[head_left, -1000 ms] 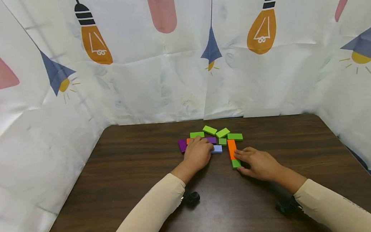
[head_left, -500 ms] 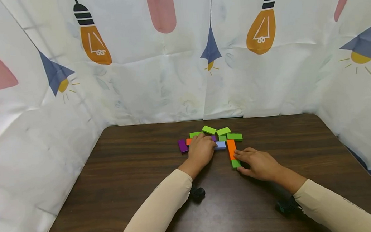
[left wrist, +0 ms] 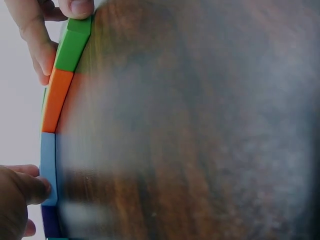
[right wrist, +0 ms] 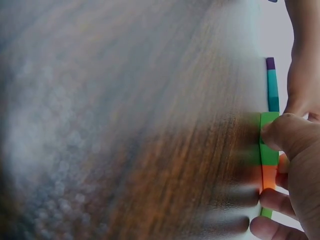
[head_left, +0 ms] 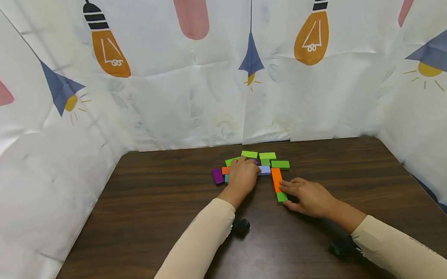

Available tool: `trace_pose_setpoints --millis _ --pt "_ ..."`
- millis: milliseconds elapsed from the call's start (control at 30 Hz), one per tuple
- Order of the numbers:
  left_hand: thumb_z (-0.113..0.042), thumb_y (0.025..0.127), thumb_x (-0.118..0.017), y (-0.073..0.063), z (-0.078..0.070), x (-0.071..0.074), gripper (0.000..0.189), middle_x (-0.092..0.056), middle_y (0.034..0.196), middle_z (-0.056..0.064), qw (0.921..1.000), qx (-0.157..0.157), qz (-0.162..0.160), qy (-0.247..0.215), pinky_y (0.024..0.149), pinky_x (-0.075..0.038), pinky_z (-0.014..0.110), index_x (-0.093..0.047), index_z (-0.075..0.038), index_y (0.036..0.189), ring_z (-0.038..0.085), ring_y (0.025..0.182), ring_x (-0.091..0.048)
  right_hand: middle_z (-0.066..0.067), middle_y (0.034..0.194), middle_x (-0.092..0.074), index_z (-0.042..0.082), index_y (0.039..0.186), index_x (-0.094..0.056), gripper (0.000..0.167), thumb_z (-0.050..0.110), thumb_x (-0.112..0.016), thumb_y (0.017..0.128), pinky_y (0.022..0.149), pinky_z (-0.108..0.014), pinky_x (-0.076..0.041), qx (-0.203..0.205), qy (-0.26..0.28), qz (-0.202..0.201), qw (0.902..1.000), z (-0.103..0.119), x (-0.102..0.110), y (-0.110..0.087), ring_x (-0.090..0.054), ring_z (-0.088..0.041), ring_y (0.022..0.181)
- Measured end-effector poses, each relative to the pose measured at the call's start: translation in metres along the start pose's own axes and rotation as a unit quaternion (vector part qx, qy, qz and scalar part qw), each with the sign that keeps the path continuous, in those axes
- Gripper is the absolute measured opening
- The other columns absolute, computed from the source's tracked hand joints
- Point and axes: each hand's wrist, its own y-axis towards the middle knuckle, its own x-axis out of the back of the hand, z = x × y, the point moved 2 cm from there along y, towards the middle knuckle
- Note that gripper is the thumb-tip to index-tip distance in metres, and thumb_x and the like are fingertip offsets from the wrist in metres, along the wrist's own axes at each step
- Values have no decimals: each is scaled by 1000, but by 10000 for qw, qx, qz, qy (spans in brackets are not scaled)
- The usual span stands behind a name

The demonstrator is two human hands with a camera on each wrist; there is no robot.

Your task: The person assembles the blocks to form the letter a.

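Note:
Several small coloured blocks lie flat in a cluster on the dark wooden table (head_left: 154, 213). My left hand (head_left: 242, 176) spreads over its left part, with the thumb against the near side of a light blue block (head_left: 264, 170) and the fingertips by the green block (head_left: 233, 161) behind. In the left wrist view that thumb (left wrist: 39, 190) touches the blue block. Beside an orange block (head_left: 276, 180) and the green block (head_left: 281, 197) at its near end rests my right hand (head_left: 307, 197). Its thumb (right wrist: 280, 132) presses the green block's near face in the right wrist view. Blocks under the left palm are hidden.
A purple block (head_left: 218, 176) stands apart at the cluster's left. Light green blocks (head_left: 267, 156) line its back, and another green block (head_left: 280, 165) sits behind the orange one. A patterned white cloth (head_left: 190, 107) surrounds the table. A black wrist camera (head_left: 241, 227) hangs under the left sleeve.
My left hand has moved right and away from me, pushing the light blue block back toward the green ones. The back green blocks have shifted and straightened. The right hand stays beside the orange block.

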Motion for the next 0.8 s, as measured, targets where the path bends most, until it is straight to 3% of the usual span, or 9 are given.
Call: trace_pose_setpoints --millis 267,533,633,800 --pt "-23 104 -61 2 -1 2 27 -70 110 -12 9990 -300 172 287 85 -45 37 -83 -38 101 20 101 -57 -8 138 -64 7 138 -66 52 35 -74 95 70 -40 -59 11 45 57 10000 1 2 0 -63 -25 115" --pt "-24 102 -62 1 5 1 25 -65 131 -9 9969 -562 555 -23 101 -44 42 -77 -32 120 21 120 -54 -8 138 -64 8 138 -66 52 35 -74 94 70 -40 -59 -24 39 139 9999 0 3 0 -64 -25 114" --pt "-26 102 -62 0 8 3 27 -63 134 -6 9962 -587 620 -189 106 -42 44 -74 -29 126 21 124 -53 -8 138 -64 8 138 -66 52 35 -74 95 69 -39 -59 -14 34 141 9999 0 3 0 -64 -25 114" --pt "-27 102 -59 1 16 5 33 -63 132 -3 9974 -417 531 -248 104 -42 43 -70 -25 132 23 122 -52 -8 138 -64 7 137 -67 51 35 -74 95 67 -38 -58 32 -11 102 9999 1 2 0 -65 -24 112"
